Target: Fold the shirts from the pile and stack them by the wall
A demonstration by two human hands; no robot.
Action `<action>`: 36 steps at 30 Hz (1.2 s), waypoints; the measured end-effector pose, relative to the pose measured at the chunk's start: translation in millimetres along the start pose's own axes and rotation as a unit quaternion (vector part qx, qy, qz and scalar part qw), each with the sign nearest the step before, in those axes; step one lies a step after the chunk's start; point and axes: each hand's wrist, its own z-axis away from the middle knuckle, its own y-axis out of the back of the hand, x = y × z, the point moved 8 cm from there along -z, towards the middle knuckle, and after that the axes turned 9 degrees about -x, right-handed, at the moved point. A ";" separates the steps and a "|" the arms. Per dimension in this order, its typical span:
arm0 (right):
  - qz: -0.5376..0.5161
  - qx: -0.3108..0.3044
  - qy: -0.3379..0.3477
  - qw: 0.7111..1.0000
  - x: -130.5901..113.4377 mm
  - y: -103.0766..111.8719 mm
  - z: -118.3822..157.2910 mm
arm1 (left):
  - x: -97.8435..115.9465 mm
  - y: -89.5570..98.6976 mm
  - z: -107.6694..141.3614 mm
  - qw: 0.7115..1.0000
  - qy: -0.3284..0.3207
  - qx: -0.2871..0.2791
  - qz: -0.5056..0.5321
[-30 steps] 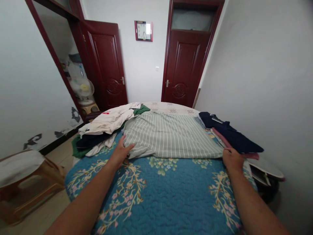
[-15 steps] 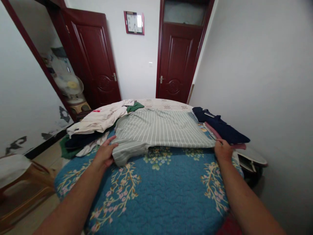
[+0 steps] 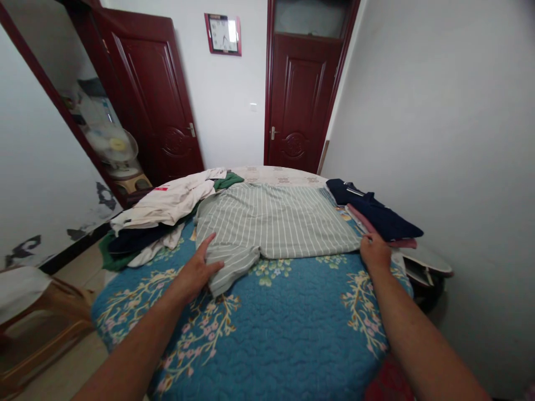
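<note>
A grey-green shirt with white stripes (image 3: 284, 220) lies spread across the blue quilted cover (image 3: 288, 323) of a table. Its sleeve (image 3: 234, 264) sticks out toward me at the near left. My left hand (image 3: 198, 270) rests at that sleeve's outer side, thumb and fingers apart, touching the cloth. At the shirt's near right corner, my right hand (image 3: 375, 253) is closed, pinching the edge of the fabric.
To the left lies a loose heap of clothes with a cream shirt (image 3: 167, 197) on top. At the right, a folded navy garment (image 3: 376, 211) tops a stack. A stool (image 3: 45, 306) stands at lower left; a fan (image 3: 115, 146) is beyond the doorway.
My left hand has moved right and its fingers have spread, letting go of the sleeve edge. The sleeve and near hem now lie flatter on the cover. My right hand still pinches the corner.
</note>
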 end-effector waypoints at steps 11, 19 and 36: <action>0.025 -0.008 -0.005 1.000 12.2 -5.6 -5.0 | -9.1 -4.9 16.2 0.963 0.082 -0.222 -0.129; 0.070 -0.039 -0.013 0.997 7.9 -6.0 -4.0 | 11.9 12.1 8.1 0.852 -0.194 -0.087 -0.478; -0.003 0.013 -0.044 0.999 13.9 12.3 -0.7 | 24.2 0.1 -1.2 0.909 -0.237 -0.106 -0.326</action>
